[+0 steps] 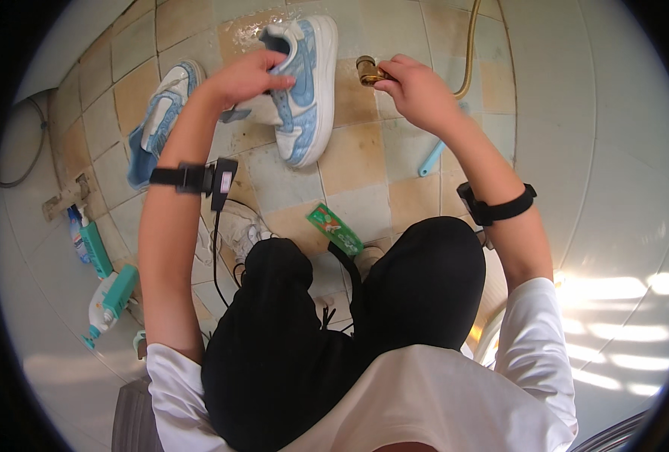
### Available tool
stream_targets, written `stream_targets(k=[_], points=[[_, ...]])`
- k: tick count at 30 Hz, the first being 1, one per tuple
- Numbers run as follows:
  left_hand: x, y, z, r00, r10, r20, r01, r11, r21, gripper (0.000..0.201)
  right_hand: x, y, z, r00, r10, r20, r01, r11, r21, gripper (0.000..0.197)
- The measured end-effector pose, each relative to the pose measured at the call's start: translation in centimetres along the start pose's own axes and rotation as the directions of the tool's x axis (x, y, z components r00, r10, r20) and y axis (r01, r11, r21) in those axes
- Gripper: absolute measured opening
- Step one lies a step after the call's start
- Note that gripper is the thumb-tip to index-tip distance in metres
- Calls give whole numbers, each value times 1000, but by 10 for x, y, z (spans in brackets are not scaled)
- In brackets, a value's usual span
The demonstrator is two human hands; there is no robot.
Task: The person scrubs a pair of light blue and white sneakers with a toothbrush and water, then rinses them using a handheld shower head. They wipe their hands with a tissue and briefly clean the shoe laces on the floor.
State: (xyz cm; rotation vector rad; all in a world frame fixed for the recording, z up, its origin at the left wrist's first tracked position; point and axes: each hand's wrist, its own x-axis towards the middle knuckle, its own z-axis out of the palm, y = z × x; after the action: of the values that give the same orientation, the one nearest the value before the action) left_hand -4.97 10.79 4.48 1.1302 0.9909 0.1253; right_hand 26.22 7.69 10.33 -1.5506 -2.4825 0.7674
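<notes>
My left hand (253,77) grips a light blue and white sneaker (312,90) by its opening, thumb outside and fingers partly hidden inside. The sneaker is tilted, its white sole facing right and its toe toward me. My right hand (421,94) is closed round a brass hose fitting (367,71), whose open end points left toward the sneaker, a short gap away. From behind that hand a yellowish hose (470,53) runs up. A second blue and white sneaker (170,105) rests to the left, partly behind my left forearm.
A light blue handle (431,160) lies below my right wrist. Near my feet sits a green package (334,228). Several bottles, including a teal one (95,248), stand along the left wall. The tiled floor (357,154) shows a wet, shiny patch beyond the held sneaker.
</notes>
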Motion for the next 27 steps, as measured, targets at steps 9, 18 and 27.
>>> stream_targets(k=[9, 18, 27], points=[[-97, 35, 77, 726, 687, -45, -360, 434, 826, 13, -53, -33, -59, 976, -164, -141, 193, 955, 226, 27], [-72, -29, 119, 946, 168, -278, 229, 262, 937, 23, -64, -30, -39, 978, -173, 114, 124, 931, 343, 26], [-12, -24, 133, 964, -4, -265, 187, 722, 666, 39, -81, -13, 9, 968, -138, 211, 77, 958, 276, 29]])
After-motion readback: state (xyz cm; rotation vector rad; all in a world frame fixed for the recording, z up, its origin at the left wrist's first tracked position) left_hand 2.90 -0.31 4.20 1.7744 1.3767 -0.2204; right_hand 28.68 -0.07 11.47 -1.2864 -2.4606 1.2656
